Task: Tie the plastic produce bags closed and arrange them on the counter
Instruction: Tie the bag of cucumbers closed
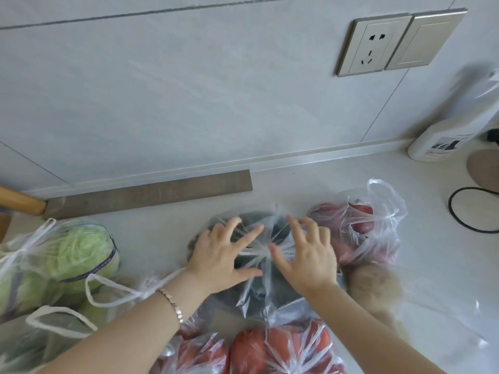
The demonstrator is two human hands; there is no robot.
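Note:
A clear plastic bag of dark vegetables (pixel 259 295) lies in the middle of the counter, its top gathered into a knot between my hands. My left hand (pixel 224 255) rests on the bag's left side with fingers spread. My right hand (pixel 307 252) rests on its right side, fingers spread too, the thumb touching the knot. A bag of red-purple produce (pixel 359 233) sits behind to the right, its handles loose. A bag of potatoes (pixel 378 290) lies at right. A bag of tomatoes (pixel 272 349) is at the near edge. A tied bag of green cabbage (pixel 70 255) stands at left.
The tiled wall with a socket (pixel 372 44) rises behind the counter. A white bottle (pixel 442 141) stands at far right, with a round mat (pixel 483 168) and a black cable (pixel 469 211) near it. A grey strip (pixel 151 193) lies along the wall. A wooden handle (pixel 19 201) pokes in at left.

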